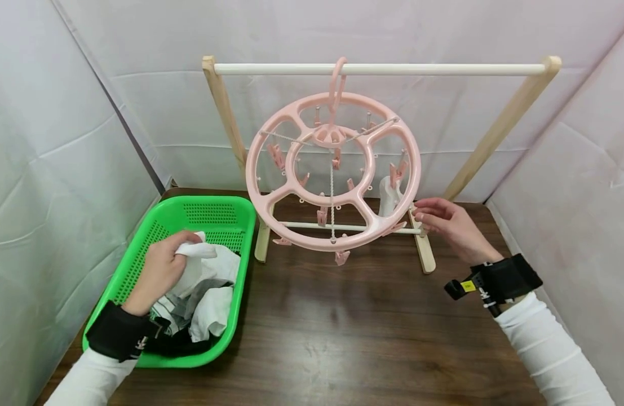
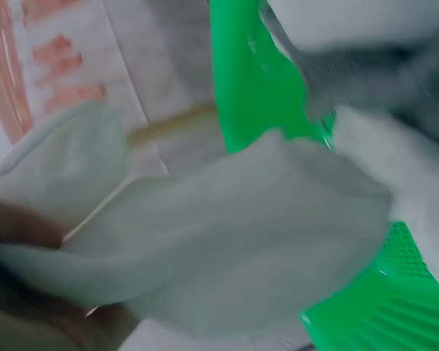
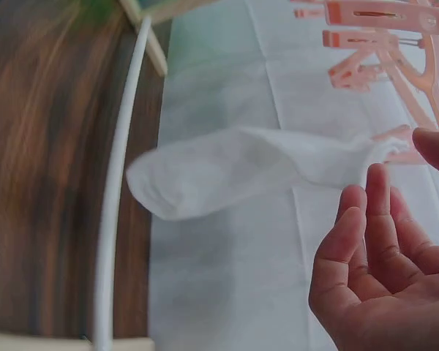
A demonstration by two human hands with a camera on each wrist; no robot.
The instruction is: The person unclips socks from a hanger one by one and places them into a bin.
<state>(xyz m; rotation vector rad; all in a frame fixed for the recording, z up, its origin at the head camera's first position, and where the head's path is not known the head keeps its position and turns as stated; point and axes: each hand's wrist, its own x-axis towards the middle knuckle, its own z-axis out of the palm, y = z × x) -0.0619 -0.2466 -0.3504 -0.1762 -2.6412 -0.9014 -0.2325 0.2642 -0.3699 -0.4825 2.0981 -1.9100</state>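
A white sock (image 1: 196, 250) is pinched between the thumb and fingers of my left hand (image 1: 162, 268), above the green basket (image 1: 243, 282). In the left wrist view that sock (image 2: 227, 241) spreads limply from the fingers. A pink round clip hanger (image 1: 329, 135) hangs by its hook from a white rod. Another white sock (image 3: 219, 172) dangles from a clip on the hanger's right side. Just right of this sock is my right hand (image 1: 448, 228), its fingers loosely bent and holding nothing. In the right wrist view the fingertips lie close to the sock's clipped end; contact is unclear.
White and grey garments (image 1: 210, 310) lie heaped in the basket. The rack has wooden legs (image 1: 499, 132), a white top rod (image 1: 443, 69) and a low white crossbar (image 1: 312, 225). Several pink clips (image 1: 322, 216) hang around the rings. Pale cloth walls enclose the brown table (image 1: 342, 327).
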